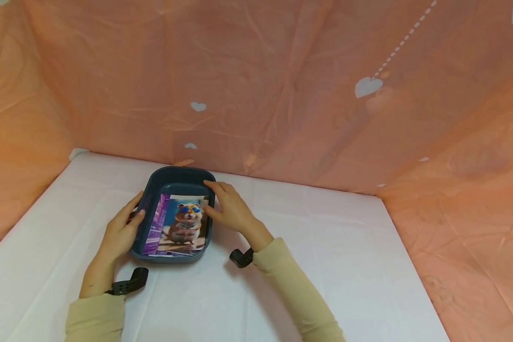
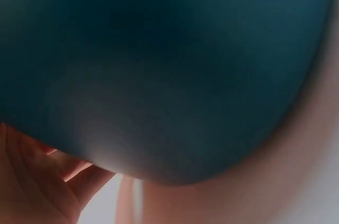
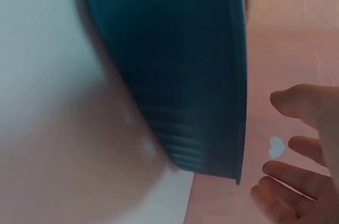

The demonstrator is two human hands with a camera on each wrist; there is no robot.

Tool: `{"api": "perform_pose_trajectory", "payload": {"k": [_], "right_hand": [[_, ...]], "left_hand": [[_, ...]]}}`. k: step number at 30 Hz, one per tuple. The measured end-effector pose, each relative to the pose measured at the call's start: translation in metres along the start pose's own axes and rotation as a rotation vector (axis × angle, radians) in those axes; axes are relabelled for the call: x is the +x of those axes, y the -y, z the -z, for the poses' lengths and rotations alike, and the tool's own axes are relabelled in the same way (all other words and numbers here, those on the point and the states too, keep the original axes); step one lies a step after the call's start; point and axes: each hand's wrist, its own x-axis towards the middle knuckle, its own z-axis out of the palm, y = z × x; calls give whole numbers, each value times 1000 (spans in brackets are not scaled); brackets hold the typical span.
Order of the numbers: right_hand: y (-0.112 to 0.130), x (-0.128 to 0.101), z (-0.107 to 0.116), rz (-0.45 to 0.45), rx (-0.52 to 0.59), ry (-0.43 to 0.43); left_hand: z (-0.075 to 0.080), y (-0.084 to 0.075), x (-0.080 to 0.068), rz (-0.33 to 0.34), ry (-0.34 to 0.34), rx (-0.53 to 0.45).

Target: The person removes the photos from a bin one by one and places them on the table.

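Note:
A dark blue plastic tub (image 1: 179, 179) with rounded corners is at the left of the white table, tilted. Inside it lie printed pictures; the top one, a hamster picture (image 1: 187, 225), shows an animal in sunglasses, over a purple-edged sheet (image 1: 157, 228). My left hand (image 1: 120, 232) grips the tub's left side, thumb at the rim and the other fingers outside. In the left wrist view the tub's outer wall (image 2: 159, 75) hides part of that hand. By the right rim is my right hand (image 1: 232, 209), its fingers spread and, in the right wrist view, apart from the tub's wall (image 3: 180, 75).
The white tabletop (image 1: 325, 247) extends to the right of the tub. An orange sheet (image 1: 248, 85) with white hearts rises close behind the tub and along both sides. Dark wrist cameras (image 1: 130, 281) sit on both wrists.

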Motion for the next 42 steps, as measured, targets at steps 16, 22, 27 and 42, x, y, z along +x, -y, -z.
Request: {"api": "perform_pose_trajectory", "payload": {"k": [16, 22, 27, 42], "right_hand": [[4, 35, -4, 24, 245, 79], [3, 44, -8, -15, 292, 157], [6, 49, -10, -72, 294, 204], [10, 60, -15, -181, 151, 372]], "left_hand": [[-12, -7, -10, 53, 0, -57], [-21, -8, -11, 105, -31, -180], [-24, -9, -11, 106, -48, -191], [-27, -11, -11, 146, -66, -234]]}}
